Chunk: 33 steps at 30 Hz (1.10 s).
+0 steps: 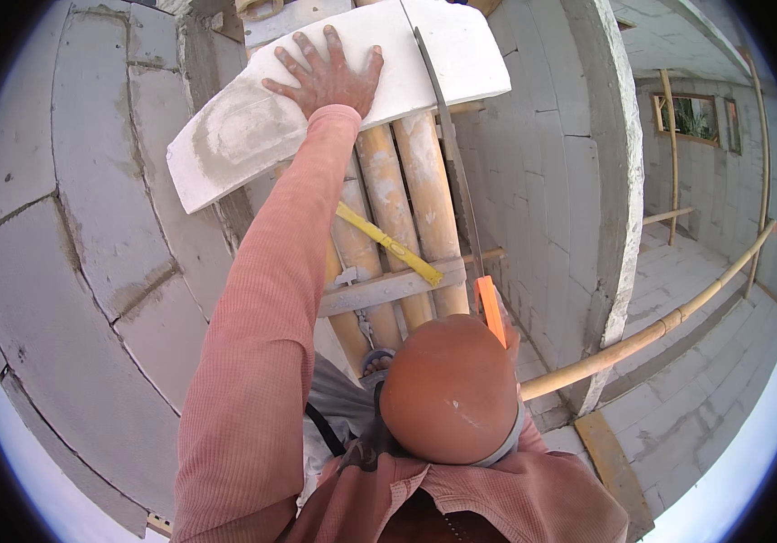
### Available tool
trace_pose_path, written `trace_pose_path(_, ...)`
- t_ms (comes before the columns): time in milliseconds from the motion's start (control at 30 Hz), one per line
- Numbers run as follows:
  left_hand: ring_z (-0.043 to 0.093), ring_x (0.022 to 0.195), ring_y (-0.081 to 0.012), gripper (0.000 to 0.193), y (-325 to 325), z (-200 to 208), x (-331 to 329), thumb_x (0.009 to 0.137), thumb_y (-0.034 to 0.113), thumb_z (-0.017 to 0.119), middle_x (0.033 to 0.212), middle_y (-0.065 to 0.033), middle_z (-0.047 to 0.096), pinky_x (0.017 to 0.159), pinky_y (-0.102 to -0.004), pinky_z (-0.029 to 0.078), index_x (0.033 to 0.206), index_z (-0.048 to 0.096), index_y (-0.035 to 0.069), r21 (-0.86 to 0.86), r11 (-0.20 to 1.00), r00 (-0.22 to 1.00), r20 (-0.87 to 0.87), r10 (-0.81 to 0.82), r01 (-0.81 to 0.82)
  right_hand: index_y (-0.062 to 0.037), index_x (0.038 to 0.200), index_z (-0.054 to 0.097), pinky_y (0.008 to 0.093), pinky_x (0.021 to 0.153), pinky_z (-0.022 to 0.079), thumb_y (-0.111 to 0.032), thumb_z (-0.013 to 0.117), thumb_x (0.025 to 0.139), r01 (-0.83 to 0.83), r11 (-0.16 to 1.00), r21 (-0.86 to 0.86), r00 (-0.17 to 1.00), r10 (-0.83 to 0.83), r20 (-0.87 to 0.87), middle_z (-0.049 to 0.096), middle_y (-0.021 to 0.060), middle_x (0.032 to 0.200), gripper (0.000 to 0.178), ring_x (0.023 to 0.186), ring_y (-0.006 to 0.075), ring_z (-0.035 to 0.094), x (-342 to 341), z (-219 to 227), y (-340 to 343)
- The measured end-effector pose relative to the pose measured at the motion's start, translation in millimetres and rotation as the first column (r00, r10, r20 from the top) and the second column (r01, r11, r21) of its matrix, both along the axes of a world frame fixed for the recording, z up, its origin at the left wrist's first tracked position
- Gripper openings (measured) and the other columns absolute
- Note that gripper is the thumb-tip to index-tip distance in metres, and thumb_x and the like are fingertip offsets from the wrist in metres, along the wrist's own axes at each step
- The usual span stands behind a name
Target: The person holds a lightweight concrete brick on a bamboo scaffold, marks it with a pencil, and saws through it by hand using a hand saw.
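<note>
Nearest the lens, a bent knee in salmon-coloured cloth (450,389) bulges up at the lower middle, and just behind its far right edge the right hand (508,337) is almost wholly hidden, so I cannot tell how its fingers sit; only the orange saw handle (490,308) sticks out beside it. Largest in the scene is the grey block wall (90,271), which curves over the whole left side, and a second stretch of blockwork (533,154) rises at the right. Next in size is the white lightweight block (252,127), which lies slantwise across the far ends of the bamboo poles (402,208) at the far middle of the scene. On its upper face the left hand (327,77) lies flat, fingers spread and palm pressed down, at the end of a long salmon sleeve. A saw blade (452,154) runs from the orange handle away to the far edge of the block, where it stands in a cut just right of that hand. A yellow spirit level (388,242) lies slantwise over the poles, near a grey timber crosspiece (388,288). One long bamboo rail (660,330) slants across the right side.
</note>
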<state>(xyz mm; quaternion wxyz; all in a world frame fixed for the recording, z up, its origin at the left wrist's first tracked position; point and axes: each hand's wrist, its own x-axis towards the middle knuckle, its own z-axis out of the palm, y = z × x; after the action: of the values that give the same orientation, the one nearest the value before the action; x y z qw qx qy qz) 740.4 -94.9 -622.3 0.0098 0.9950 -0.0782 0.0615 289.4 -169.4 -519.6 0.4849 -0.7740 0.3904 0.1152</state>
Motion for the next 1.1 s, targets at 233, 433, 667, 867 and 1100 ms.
trace_pose_path(233, 0.006, 0.157, -0.0468, 0.088, -6.2, 5.8, 3.5, 0.093, 0.079, 0.037, 0.170, -0.0170, 0.020, 0.114, -0.0815, -0.006, 0.164, 0.030, 0.027, -0.018, 1.000, 1.000, 0.008, -0.007, 0.007, -0.0014, 0.149, 0.052, 0.0301, 0.089, 0.054, -0.006, 0.060, 0.097, -0.004, 1.000, 0.010, 0.985, 0.002, 0.175, 0.067, 0.0183, 0.136, 0.052, 0.094, 0.0216, 0.071, 115.1, -36.9, -27.5)
trace_pose_path(433, 0.007, 0.157, -0.0469, 0.089, -1.8, 4.5, 7.7, 0.093, 0.079, 0.036, 0.170, -0.0174, 0.020, 0.114, -0.0811, -0.004, 0.163, 0.031, 0.026, -0.033, 0.999, 1.000, 0.018, 0.004, -0.003, -0.0026, 0.149, 0.052, 0.0311, 0.087, 0.055, -0.009, 0.060, 0.099, 0.073, 0.996, 0.054, 0.995, -0.076, 0.062, 0.069, 0.0213, 0.128, 0.051, 0.097, 0.0212, 0.071, 33.2, -15.0, 1.0)
trace_pose_path(667, 0.007, 0.157, -0.0471, 0.088, -10.2, 4.0, 10.5, 0.093, 0.080, 0.036, 0.170, -0.0178, 0.020, 0.114, -0.0808, -0.001, 0.163, 0.031, 0.026, -0.024, 1.000, 0.999, 0.036, 0.003, -0.002, -0.0004, 0.144, 0.055, 0.0344, 0.093, 0.055, -0.008, 0.060, 0.098, -0.008, 0.978, -0.210, 0.905, 0.096, 0.415, 0.068, 0.0220, 0.131, 0.047, 0.111, 0.0315, 0.072, 152.6, -40.6, -40.1)
trace_pose_path(867, 0.005, 0.157, -0.0476, 0.089, -0.1, 4.8, 7.9, 0.093, 0.081, 0.034, 0.171, -0.0179, 0.017, 0.115, -0.0802, -0.001, 0.164, 0.030, 0.027, -0.003, 1.000, 1.000, 0.009, 0.026, -0.026, -0.0045, 0.150, 0.051, 0.0338, 0.091, 0.056, -0.007, 0.060, 0.097, 0.005, 0.999, -0.046, 0.968, 0.006, 0.252, 0.062, 0.0187, 0.142, 0.054, 0.113, 0.0287, 0.072, -7.0, -29.1, -12.7)
trace_pose_path(1100, 0.003, 0.156, -0.0501, 0.089, -7.1, -5.0, -0.6, 0.093, 0.078, 0.036, 0.170, -0.0206, 0.017, 0.112, -0.0828, -0.006, 0.164, 0.029, 0.025, -0.055, 0.998, 1.000, -0.007, -0.017, 0.017, -0.0057, 0.149, 0.052, 0.0340, 0.093, 0.055, -0.009, 0.061, 0.097, -0.059, 0.998, -0.018, 0.963, 0.062, 0.264, 0.063, 0.0194, 0.142, 0.053, 0.114, 0.0293, 0.072, 129.4, -58.5, -59.3)
